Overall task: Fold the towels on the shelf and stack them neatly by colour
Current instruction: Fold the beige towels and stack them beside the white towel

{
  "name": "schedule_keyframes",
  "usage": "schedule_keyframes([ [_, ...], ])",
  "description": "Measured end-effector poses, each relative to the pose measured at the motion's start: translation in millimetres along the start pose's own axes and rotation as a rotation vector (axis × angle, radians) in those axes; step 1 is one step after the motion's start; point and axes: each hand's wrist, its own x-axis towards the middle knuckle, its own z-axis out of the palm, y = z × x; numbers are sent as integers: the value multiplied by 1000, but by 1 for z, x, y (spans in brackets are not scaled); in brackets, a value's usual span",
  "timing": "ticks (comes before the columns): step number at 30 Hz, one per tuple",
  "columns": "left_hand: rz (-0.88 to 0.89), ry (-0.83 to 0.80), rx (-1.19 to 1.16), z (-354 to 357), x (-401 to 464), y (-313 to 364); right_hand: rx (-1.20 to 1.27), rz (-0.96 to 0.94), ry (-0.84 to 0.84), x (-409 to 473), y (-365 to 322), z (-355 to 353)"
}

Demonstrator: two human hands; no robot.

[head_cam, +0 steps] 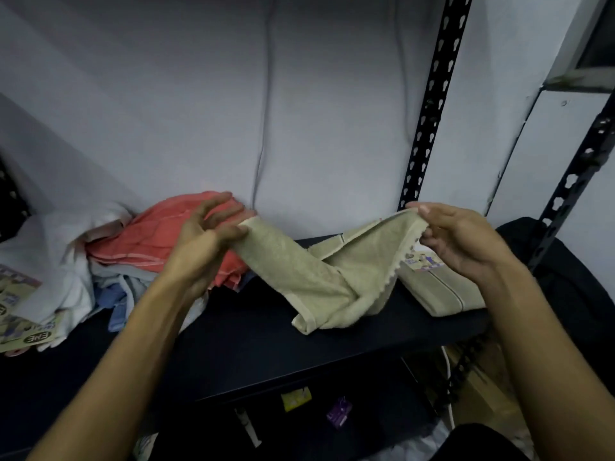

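- The beige towel point(299, 271) hung between the two hands above the dark shelf point(233, 341), its long axis running left to right and a little twisted in the middle, with the sagging fold touching the shelf near the front edge.
- The left hand point(206, 227) pinched one top corner between thumb and fingers, the other fingers loosely spread; it stood just in front of the coral towel point(159, 234).
- The right hand point(456, 237) pinched the opposite top corner, the one with the scalloped edge, fingers curled round the hem.
- Both hands held at about the same height and well apart, so neither was nearer the cloth; each already had its corner.
- A folded beige towel point(446, 287) lay at the right end of the shelf, just beside and partly under the right hand, with a paper label point(419, 261) on it.
- At the left end sat an unfolded heap: the coral towel on top, white cloths point(56, 247) and a blue cloth point(113, 297) beneath.
- In my judgement the next move turned on that left-to-right axis: the twist needed shaking out, then the corners brought together, and the finished fold belonged to the right, on the matching beige one.
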Motion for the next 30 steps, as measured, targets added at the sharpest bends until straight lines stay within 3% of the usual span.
schedule_keyframes([
  [3,41,-56,120,1,22,10,147,-45,-22,3,-3,6],
  [5,143,-1,454,2,34,3,123,-68,23,6,2,11],
  [8,346,6,1060,-12,44,-9,47,-121,230,10,4,0],
  [13,267,-147,1497,-51,46,-12,12,-137,459,13,-3,-43],
  [21,513,-85,1521,-77,71,3,117,-178,644,13,-8,-77],
  [24,432,5,1525,-72,65,14,53,-151,628,15,-4,-72],
  [26,355,121,1426,-59,59,18,-28,-112,533,12,3,-56],
  [30,62,-13,893,-4,35,22,-193,-75,235,0,20,-3],
])
